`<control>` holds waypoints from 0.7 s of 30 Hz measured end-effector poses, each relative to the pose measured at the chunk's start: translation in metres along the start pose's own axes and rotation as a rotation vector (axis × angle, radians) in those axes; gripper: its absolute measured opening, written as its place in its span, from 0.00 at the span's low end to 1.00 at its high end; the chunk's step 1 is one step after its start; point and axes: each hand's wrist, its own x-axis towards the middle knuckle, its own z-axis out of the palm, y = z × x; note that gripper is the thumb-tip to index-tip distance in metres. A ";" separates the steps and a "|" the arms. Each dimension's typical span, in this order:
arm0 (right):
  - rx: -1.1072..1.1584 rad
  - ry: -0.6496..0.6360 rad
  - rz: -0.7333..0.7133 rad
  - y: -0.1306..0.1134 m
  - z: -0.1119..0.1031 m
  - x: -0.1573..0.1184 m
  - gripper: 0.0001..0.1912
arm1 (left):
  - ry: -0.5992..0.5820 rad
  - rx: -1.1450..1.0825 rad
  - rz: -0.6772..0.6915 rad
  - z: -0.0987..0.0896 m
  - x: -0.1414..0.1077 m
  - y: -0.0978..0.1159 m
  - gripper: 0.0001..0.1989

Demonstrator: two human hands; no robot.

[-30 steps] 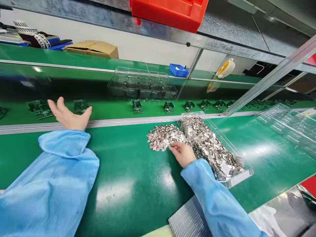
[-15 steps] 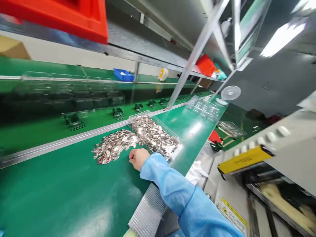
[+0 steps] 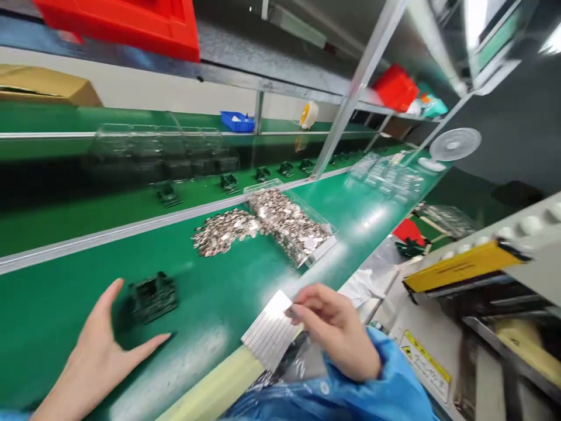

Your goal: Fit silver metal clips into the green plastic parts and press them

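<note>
My left hand [image 3: 99, 351] is open on the near left. Thumb and forefinger are spread on either side of a dark green circuit-board assembly [image 3: 153, 297], apart from it. At the front edge my right hand [image 3: 335, 327] pinches a small metal piece [image 3: 291, 313] between thumb and fingertips. It hovers beside a silvery ribbed pad [image 3: 272, 333], which lies at the end of a pale yellow strip [image 3: 214, 383]. Farther back, a loose heap of small shiny metal pieces [image 3: 225, 231] adjoins a clear plastic tray [image 3: 322, 251] full of the same pieces.
Behind the bench runs a green conveyor [image 3: 197, 196] carrying several dark assemblies [image 3: 228, 182]. A slanted metal post [image 3: 337, 137] rises beyond the tray. Overhead is a shelf with a red bin [image 3: 131, 29]. A machine with a yellow bar [image 3: 464, 266] stands at right.
My right hand has come back from beside the heap to the ribbed pad, with a small metal piece in its fingers. My left hand and the near circuit-board assembly have entered view.
</note>
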 end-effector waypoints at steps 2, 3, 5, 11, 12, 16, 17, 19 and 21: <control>0.105 0.045 0.075 0.017 -0.001 -0.015 0.10 | -0.142 -0.040 0.069 -0.011 0.007 0.004 0.53; 0.126 0.070 0.085 0.026 0.001 -0.020 0.10 | -0.200 -0.066 0.089 -0.014 0.012 0.007 0.51; 0.152 0.099 0.087 0.042 0.008 -0.027 0.10 | -0.256 -0.093 0.097 -0.017 0.019 0.013 0.43; 0.224 0.100 0.096 0.052 0.035 -0.029 0.11 | -0.266 -0.657 0.045 -0.001 0.004 0.073 0.28; 0.217 0.124 0.070 0.050 0.039 -0.028 0.10 | -0.305 -0.816 -0.009 0.004 -0.003 0.089 0.28; 0.184 0.259 -0.047 0.047 0.052 -0.022 0.08 | -0.531 -1.213 -0.119 0.015 -0.025 0.143 0.28; 0.176 0.278 -0.057 0.048 0.055 -0.021 0.08 | -0.559 -1.260 -0.109 0.016 -0.029 0.152 0.27; 0.157 0.297 -0.062 0.052 0.061 -0.021 0.06 | -0.577 -1.310 -0.074 0.019 -0.034 0.162 0.26; 0.134 0.316 -0.082 0.055 0.066 -0.022 0.04 | -0.575 -1.317 -0.038 0.021 -0.038 0.164 0.26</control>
